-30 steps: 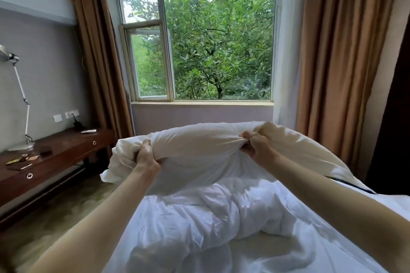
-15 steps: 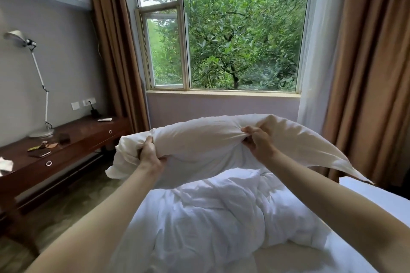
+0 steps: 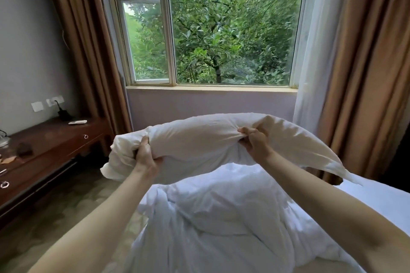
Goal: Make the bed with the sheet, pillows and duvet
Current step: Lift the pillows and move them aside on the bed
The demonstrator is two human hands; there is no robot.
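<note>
The left hand [image 3: 146,157] grasps the pillow [image 3: 206,139] near its left end, fingers curled over the top edge and thumb tucked beneath. The right hand [image 3: 255,144] pinches a bunch of the pillowcase right of centre, knuckles up. Both arms reach out straight from the near edge.

The pillow hangs in the air above the crumpled duvet [image 3: 213,217], clear of it, and now sits higher than half a second ago, when its lower edge nearly met the duvet. Its loose right corner trails down to the right over the sheet [image 3: 381,195]. Its left end droops past the left hand more than before.

Beyond it stand the window [image 3: 210,29] and brown curtains [image 3: 366,62]. At left is a wooden desk [image 3: 51,146]. The view has swung right and up: the desk lamp seen earlier has all but left the frame, and more of the right curtain shows.
</note>
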